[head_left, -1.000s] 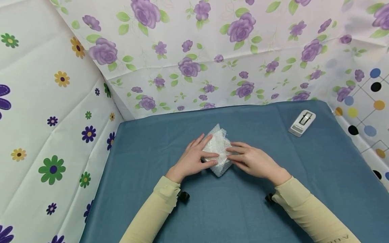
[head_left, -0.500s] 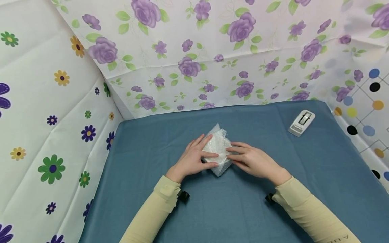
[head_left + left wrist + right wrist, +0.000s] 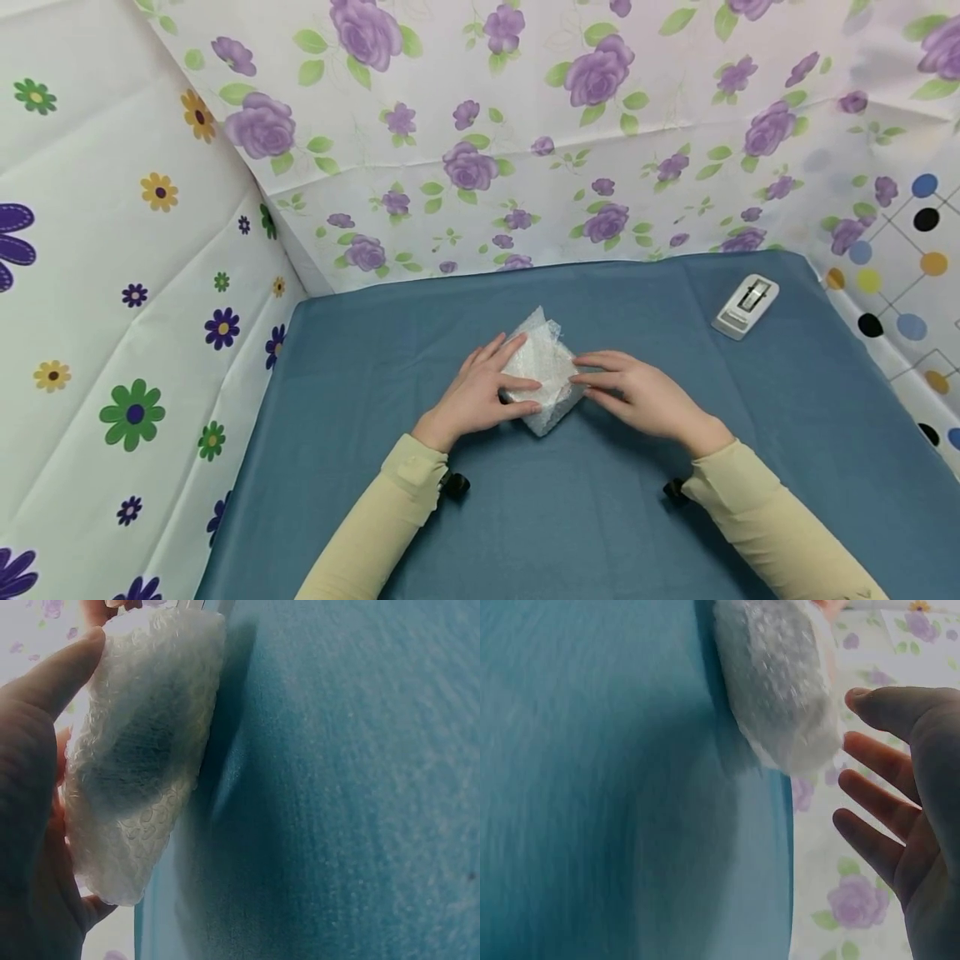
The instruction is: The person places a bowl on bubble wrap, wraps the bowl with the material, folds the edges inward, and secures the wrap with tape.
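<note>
A bubble-wrapped packet [image 3: 540,367] lies on the blue cloth, a dark shape showing through its near side in the left wrist view. My left hand [image 3: 472,392] holds it from the left. Its thumb and a finger lie across the top, and in the left wrist view another fingertip [image 3: 97,909] reaches round the packet's end. What is inside the wrap cannot be made out. To the right, my right hand [image 3: 637,396] has its fingers extended, their tips at the packet's right edge. In the right wrist view the thumb [image 3: 889,705] stands apart from the wrap.
A white oblong device [image 3: 746,307] with a dark slot lies at the back right of the blue cloth [image 3: 360,358]. Flower-printed sheets [image 3: 465,150] hang behind and at the left, and a dotted sheet [image 3: 911,325] at the right.
My right hand has shifted slightly to the right, its fingers drawing back from the top of the packet to its edge. My left hand and the packet stay nearly in place.
</note>
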The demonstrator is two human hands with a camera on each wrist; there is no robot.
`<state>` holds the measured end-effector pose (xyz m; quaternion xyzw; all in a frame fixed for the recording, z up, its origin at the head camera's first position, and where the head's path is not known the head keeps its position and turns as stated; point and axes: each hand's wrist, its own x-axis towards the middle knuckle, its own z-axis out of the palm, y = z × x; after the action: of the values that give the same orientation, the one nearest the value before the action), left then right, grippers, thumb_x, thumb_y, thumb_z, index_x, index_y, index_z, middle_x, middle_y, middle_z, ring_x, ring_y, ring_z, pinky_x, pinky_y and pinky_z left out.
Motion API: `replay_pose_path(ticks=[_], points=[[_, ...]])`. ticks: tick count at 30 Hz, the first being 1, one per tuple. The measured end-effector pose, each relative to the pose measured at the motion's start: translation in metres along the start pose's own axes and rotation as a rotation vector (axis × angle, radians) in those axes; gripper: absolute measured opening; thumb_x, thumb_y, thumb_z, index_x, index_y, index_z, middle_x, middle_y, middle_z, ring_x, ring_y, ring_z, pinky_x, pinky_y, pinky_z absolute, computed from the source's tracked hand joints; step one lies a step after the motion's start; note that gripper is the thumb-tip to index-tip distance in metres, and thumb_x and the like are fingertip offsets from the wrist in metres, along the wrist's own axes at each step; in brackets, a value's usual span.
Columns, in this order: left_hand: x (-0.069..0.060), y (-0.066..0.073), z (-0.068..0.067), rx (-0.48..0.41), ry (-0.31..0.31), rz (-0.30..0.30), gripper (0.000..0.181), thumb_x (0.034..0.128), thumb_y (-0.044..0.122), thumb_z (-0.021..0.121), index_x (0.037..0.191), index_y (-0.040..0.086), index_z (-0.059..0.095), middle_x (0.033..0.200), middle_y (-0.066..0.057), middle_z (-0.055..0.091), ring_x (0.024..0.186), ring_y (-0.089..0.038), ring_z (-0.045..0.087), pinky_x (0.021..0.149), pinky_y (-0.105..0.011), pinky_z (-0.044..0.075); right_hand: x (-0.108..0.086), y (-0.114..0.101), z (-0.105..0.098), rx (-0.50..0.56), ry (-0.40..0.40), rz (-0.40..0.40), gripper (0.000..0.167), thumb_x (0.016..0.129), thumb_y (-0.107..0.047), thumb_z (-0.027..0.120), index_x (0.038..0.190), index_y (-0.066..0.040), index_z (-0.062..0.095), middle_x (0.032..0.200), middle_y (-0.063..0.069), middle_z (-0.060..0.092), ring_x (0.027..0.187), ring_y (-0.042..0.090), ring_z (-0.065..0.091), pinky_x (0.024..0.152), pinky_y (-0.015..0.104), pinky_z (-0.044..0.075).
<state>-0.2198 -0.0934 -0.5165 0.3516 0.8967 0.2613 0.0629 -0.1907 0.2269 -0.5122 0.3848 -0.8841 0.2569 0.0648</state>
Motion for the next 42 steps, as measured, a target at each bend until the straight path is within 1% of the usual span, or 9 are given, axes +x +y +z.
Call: replay_pose_path(ticks=[8,11,14,17,19,22,25,35,42], points=[[0.0,-0.002,0.001,-0.013,0.004,0.008,0.046,0.0988,0.058,0.073,0.136,0.032,0.077,0.18,0.002,0.015,0.165,-0.036,0.01,0.128,-0.063,0.012,-0.022,0.022,-0.017,0.045,0.18,0.236,0.033,0.105,-0.013,0.072,0.137,-0.012,0.075,0.145,0.011,0.067,0.131,0.037,0.062,0.095,0.058,0.055],[0.0,-0.002,0.002,-0.021,0.002,0.006,0.046,0.0989,0.059,0.072,0.136,0.032,0.077,0.18,0.004,0.014,0.165,-0.035,0.01,0.128,-0.063,0.012,-0.029,0.03,-0.026,0.077,0.294,0.427,0.032,0.108,-0.018,0.068,0.139,-0.013,0.074,0.141,0.014,0.069,0.125,0.04,0.066,0.093,0.061,0.055],[0.0,-0.002,0.002,-0.027,0.001,0.002,0.046,0.0989,0.059,0.072,0.136,0.032,0.077,0.18,0.004,0.014,0.165,-0.036,0.009,0.128,-0.063,0.011,-0.034,0.04,-0.038,0.135,0.428,0.651,0.033,0.111,-0.028,0.062,0.138,-0.012,0.074,0.135,0.015,0.071,0.121,0.031,0.067,0.093,0.042,0.056],[0.0,-0.002,0.001,-0.03,0.002,0.001,0.046,0.0987,0.059,0.073,0.135,0.032,0.077,0.18,0.004,0.014,0.165,-0.035,0.009,0.129,-0.062,0.011,-0.039,0.055,-0.048,0.273,0.581,0.854,0.036,0.11,-0.033,0.062,0.136,-0.009,0.072,0.125,0.002,0.073,0.11,0.012,0.065,0.084,0.022,0.049],[0.0,-0.001,0.001,-0.031,0.0,0.001,0.045,0.0988,0.058,0.073,0.135,0.032,0.077,0.18,0.004,0.014,0.165,-0.035,0.009,0.129,-0.062,0.01,-0.043,0.065,-0.055,0.381,0.698,0.958,0.031,0.108,-0.03,0.066,0.132,-0.01,0.071,0.115,-0.007,0.069,0.102,0.003,0.059,0.079,0.018,0.045],[0.0,-0.001,0.0,-0.029,-0.005,0.001,0.045,0.0989,0.059,0.072,0.135,0.032,0.077,0.18,0.004,0.014,0.165,-0.035,0.009,0.129,-0.062,0.01,-0.048,0.08,-0.062,0.557,0.884,1.051,0.019,0.104,-0.021,0.069,0.123,-0.015,0.069,0.107,-0.015,0.061,0.096,0.0,0.055,0.073,0.013,0.045],[0.0,-0.002,0.0,-0.023,-0.009,0.0,0.046,0.099,0.059,0.072,0.135,0.032,0.077,0.18,0.004,0.014,0.165,-0.035,0.009,0.129,-0.062,0.011,-0.049,0.092,-0.068,0.682,1.009,1.116,0.018,0.102,-0.017,0.07,0.118,-0.021,0.063,0.107,-0.012,0.055,0.097,0.002,0.051,0.073,0.012,0.045],[0.001,-0.001,0.0,-0.017,-0.007,-0.001,0.045,0.0987,0.059,0.073,0.135,0.032,0.077,0.18,0.003,0.015,0.165,-0.035,0.009,0.129,-0.062,0.011,-0.042,0.114,-0.069,0.798,1.093,1.346,0.063,0.099,-0.023,0.075,0.154,-0.022,0.043,0.136,-0.009,0.042,0.114,0.004,0.043,0.1,0.024,0.04],[0.0,-0.001,0.0,-0.019,-0.007,-0.003,0.045,0.0989,0.058,0.073,0.135,0.033,0.077,0.18,0.003,0.015,0.165,-0.036,0.009,0.129,-0.062,0.011,-0.046,0.124,-0.063,0.812,1.054,1.443,0.064,0.096,-0.026,0.078,0.152,-0.019,0.048,0.115,-0.013,0.043,0.097,0.003,0.046,0.097,0.025,0.042]])
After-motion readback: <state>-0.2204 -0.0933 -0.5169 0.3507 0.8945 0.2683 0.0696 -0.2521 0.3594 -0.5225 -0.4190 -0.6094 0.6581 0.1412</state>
